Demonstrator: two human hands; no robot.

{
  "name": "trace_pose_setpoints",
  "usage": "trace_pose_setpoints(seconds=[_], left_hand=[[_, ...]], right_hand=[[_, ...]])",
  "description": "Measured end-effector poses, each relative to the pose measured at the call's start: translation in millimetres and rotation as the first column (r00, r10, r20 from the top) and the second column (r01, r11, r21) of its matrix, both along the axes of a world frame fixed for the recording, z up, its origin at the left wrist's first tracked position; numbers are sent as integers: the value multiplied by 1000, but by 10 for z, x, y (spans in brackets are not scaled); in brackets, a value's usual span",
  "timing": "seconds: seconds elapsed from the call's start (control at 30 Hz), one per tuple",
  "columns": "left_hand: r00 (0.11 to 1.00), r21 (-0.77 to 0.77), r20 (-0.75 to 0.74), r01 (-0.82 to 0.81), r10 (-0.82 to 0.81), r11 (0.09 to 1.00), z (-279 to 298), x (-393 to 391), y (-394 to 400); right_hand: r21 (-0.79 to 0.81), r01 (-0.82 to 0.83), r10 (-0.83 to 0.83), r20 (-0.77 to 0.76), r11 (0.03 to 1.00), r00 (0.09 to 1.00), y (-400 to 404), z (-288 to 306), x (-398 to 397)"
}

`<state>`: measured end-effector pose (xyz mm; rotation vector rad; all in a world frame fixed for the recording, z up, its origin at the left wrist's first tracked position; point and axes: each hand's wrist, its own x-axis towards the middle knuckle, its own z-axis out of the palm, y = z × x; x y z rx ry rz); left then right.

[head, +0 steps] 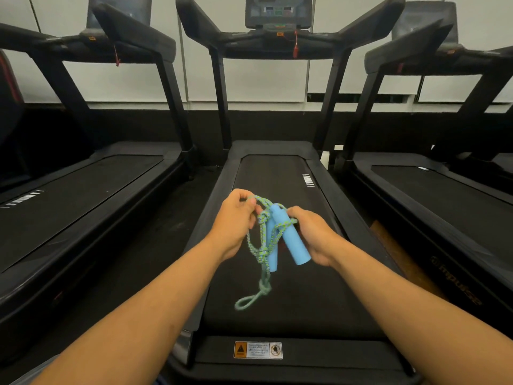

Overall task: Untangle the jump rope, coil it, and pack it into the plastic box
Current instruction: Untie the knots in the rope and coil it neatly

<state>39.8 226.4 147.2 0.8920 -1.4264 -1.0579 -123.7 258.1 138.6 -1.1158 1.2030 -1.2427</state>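
While knotted — jump rope (267, 247) between hands

Knotted blue-handled jump rope (266, 245), dangling

Two bare forearms reach in from the bottom edge, uncovered from elbow to wrist. The left hand (236, 220) and right hand (313, 234) wear no gloves, rings, watch or bands. At the bottom left corner, beside the left arm, shows a sliver of grey cloth (33, 370).
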Motion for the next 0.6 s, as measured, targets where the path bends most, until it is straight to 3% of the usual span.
trace_pose_setpoints(seconds=[0.17,0.27,0.43,0.6], left_hand=[[968,265,-249,104,-36,959,83,55,-59],[978,196,-208,20,22,980,96,148,-102],[950,129,-304,-32,70,991,188,217,-75],[855,183,-519,110,1,977,240,221,-35]], right_hand=[[-16,8,-8,2,1000,1000,-14,-31,-9],[27,-31,30,46,999,998,8,-2,-39],[112,-152,147,47,982,988,76,22,-66],[101,-190,181,94,977,979,98,36,-61]])
